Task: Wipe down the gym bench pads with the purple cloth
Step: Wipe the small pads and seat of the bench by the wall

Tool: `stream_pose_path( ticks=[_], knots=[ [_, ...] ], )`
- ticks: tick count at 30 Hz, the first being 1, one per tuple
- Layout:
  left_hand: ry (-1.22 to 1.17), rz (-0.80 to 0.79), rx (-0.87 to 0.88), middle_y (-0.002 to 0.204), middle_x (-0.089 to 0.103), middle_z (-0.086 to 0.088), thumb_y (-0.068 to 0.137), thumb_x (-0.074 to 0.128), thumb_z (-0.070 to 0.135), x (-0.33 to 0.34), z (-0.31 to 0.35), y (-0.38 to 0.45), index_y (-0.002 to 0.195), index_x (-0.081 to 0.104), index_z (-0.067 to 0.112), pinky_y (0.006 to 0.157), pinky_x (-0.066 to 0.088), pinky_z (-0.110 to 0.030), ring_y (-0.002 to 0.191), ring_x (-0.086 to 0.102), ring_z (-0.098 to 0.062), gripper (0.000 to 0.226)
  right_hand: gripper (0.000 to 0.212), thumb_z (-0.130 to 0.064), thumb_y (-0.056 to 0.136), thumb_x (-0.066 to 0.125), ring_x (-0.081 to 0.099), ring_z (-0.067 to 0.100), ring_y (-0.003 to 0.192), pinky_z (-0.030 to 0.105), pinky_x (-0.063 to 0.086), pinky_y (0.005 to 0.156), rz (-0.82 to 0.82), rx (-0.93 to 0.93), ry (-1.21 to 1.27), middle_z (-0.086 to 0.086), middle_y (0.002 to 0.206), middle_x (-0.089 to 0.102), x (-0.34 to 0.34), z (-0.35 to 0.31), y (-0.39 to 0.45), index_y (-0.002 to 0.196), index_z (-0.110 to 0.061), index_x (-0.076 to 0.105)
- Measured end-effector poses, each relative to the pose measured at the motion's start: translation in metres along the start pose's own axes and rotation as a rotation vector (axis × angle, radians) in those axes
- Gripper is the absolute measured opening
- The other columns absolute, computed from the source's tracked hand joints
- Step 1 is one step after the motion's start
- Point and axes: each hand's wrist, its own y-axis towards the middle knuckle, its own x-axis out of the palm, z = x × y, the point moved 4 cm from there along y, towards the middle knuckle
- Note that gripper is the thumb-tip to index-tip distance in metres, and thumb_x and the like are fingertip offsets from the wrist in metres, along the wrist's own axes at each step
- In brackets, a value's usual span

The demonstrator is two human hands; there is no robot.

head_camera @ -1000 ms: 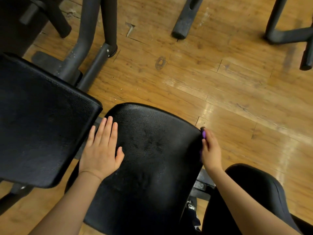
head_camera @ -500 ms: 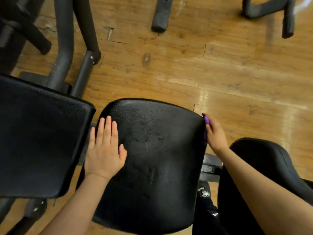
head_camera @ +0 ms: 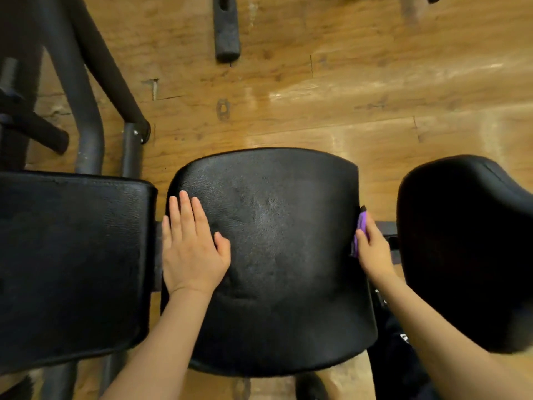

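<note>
Black leathery middle pad filled the head cam, with 1 long back pad just left of it and a rounded pad to the right, all over a wood floor. Left hand lay flat on the middle pad, fingers straight. Right hand pressed the purple cloth against that pad's right edge, fingers wrapped over it.

Black textured seat pad at centre, lying flat, rounded far edge, creased and faintly shiny, long black back pad just beside it on the left, purple cloth mostly hidden, pressed against seat pad's right edge
</note>
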Motion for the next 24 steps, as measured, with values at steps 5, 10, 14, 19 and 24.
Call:
stream_pose_path(
  ticks=[5,10,14,19,24],
  knots=[
    [-0.004,0.002,0.005,0.149,0.029,-0.029,0.08,0.032,0.03,0.001,0.001,0.0,0.139,0.034,-0.01,0.111,0.021,-0.051,0.138,0.026,-0.041,0.071,0.047,-0.006,0.098,0.036,0.036,0.024,0.132,0.025,0.024,0.104,-0.008,0.011,0.012,0.012,0.143,0.04,0.002,0.0,-0.001,0.144,-0.008,0.028],
    [0.02,-0.001,0.005,0.149,0.028,-0.029,0.081,0.031,0.03,0.002,0.0,0.001,0.14,0.033,-0.01,0.111,0.02,-0.051,0.138,0.025,-0.042,0.071,0.047,-0.009,0.099,0.033,0.033,0.022,0.134,0.019,0.023,0.102,-0.028,-0.071,0.052,0.007,0.146,0.037,0.002,-0.049,0.085,0.146,-0.01,0.026],
    [0.025,-0.012,0.002,0.149,0.028,-0.029,0.08,0.031,0.03,0.002,0.0,0.001,0.14,0.032,-0.01,0.111,0.02,-0.051,0.139,0.024,-0.041,0.072,0.047,-0.013,0.1,0.033,0.039,0.024,0.131,0.037,0.032,0.109,-0.058,-0.032,0.083,0.007,0.145,0.039,0.003,-0.051,0.093,0.146,-0.015,0.026],
    [0.015,-0.009,-0.001,0.148,0.028,-0.03,0.08,0.031,0.03,0.0,0.001,0.002,0.139,0.032,-0.011,0.11,0.023,-0.053,0.138,0.025,-0.043,0.072,0.049,-0.01,0.099,0.037,0.04,0.022,0.128,0.021,0.028,0.096,-0.068,0.077,0.037,0.01,0.141,0.042,0.0,-0.002,0.007,0.146,-0.01,0.025],
    [-0.005,-0.01,0.002,0.147,0.029,-0.03,0.079,0.031,0.03,0.0,0.002,0.003,0.138,0.034,-0.011,0.11,0.024,-0.055,0.137,0.026,-0.043,0.072,0.051,-0.005,0.097,0.04,0.03,0.019,0.136,0.02,0.018,0.103,-0.071,0.059,-0.05,0.009,0.148,0.033,0.003,0.042,-0.053,0.145,-0.01,0.024]
  ],
)
